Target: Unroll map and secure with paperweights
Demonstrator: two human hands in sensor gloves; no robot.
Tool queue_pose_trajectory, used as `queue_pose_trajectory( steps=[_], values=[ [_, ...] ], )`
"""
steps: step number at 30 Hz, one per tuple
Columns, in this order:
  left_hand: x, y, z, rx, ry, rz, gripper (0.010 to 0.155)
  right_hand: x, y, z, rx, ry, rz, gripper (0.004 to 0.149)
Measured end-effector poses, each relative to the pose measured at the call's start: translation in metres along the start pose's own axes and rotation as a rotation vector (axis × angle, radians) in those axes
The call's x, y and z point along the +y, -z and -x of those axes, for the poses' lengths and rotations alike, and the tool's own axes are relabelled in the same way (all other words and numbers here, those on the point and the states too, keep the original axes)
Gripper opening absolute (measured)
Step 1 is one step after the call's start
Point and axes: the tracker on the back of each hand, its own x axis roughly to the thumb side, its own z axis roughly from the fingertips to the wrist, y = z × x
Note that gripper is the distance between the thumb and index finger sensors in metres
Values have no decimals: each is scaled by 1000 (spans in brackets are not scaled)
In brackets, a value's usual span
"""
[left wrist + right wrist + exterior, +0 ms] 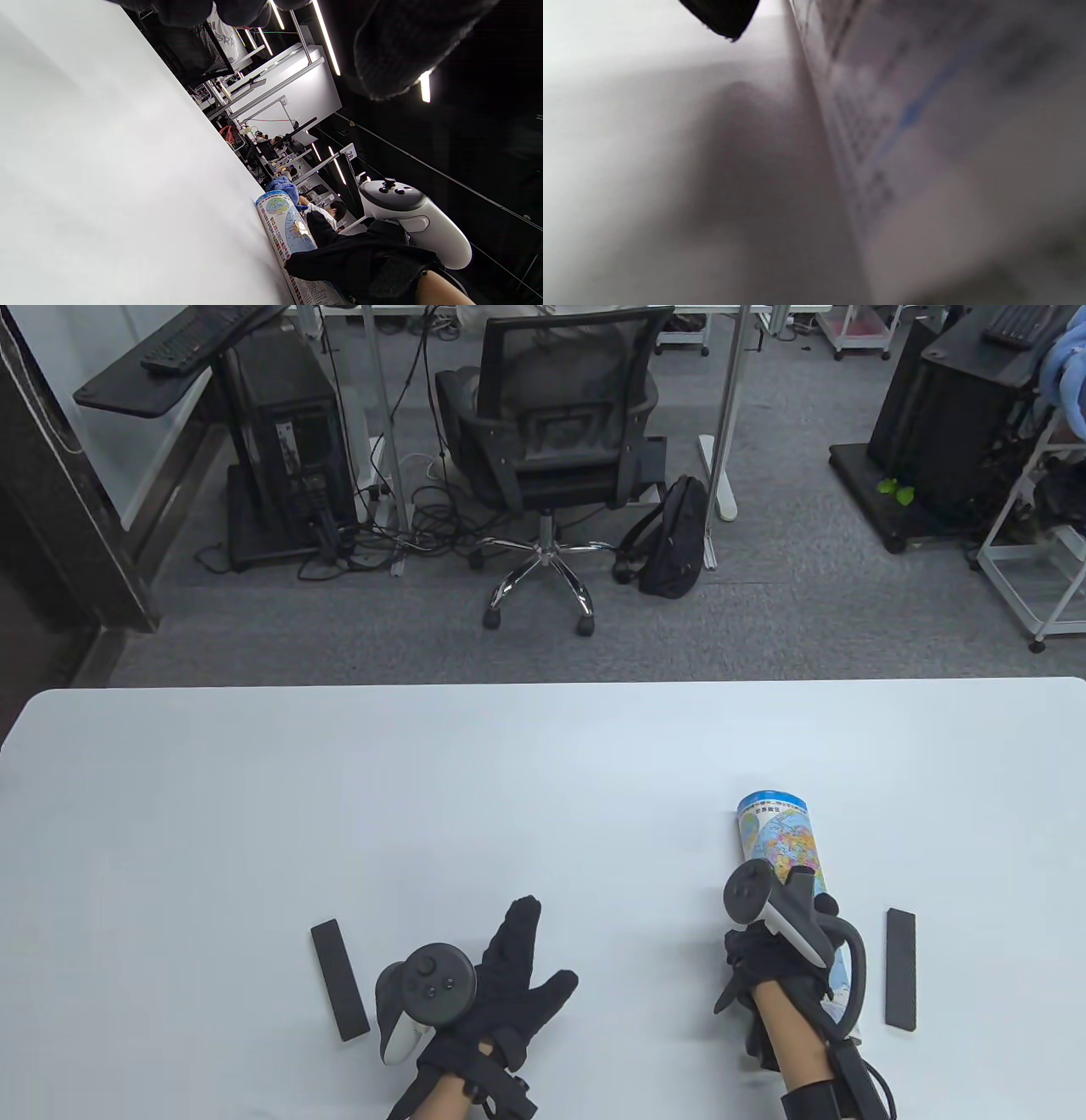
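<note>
Table: a wide white table (339, 814) fills the lower half of the table view, with both gloved hands coming in from its near edge.
Floor behind: grey carpet with a black mesh office chair (551, 432) on a chrome base, a black backpack (674, 538) leaning just beside it, and a dark computer tower (293, 449) to the left amid loose cables.
Map: a rolled map (780, 840), printed in blue and many colours, lies on the right part of the table, its long axis running away from the near edge and its far end open. It is fully rolled up. The left wrist view shows it resting on the table surface (288, 228); the right wrist view shows its printed paper very close and blurred.
Right hand: the right hand (776, 950) lies over the near part of the roll, with a finger curled on its far side. How firmly it grips I cannot tell.
Left hand: the left hand (501, 984) is spread, fingers apart and pointing away, holding nothing, well apart from the map.
Left weight: a flat black bar (339, 980) lies on the table just left of the left hand, untouched.
Right weight: a second black bar (901, 969) lies just right of the map's near end, untouched.
</note>
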Motion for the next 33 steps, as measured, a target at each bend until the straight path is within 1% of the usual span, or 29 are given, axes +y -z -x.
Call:
queue_pose_trajectory(
  steps=[7,10,17,23,26,28,29,31,33],
  values=[
    [0,0,0,5,2,-2,85,-1,-2,-3,39,-70,45,79],
    [1,0,0,5,3,-3,85,-3,-3,-5,35,-72,91,77],
    [1,0,-1,-1,0,-8,85,-8,-7,-7,72,-126,150,74],
    [1,-1,-2,-6,-9,-16,84,-18,-16,-1,81,-70,240,72],
    [2,-1,-2,-10,-14,-24,84,-29,-26,4,58,-16,323,72],
    [2,-1,-2,-12,-18,-27,84,-39,-35,7,49,44,405,70],
    [2,-1,-3,-14,-20,-29,84,-47,-40,9,-5,97,425,70],
    [2,-1,-3,-17,-25,-33,84,-58,-50,10,-38,154,447,70],
    [2,-1,-3,-21,-31,-39,84,-70,-62,11,-75,205,494,70]
  ],
)
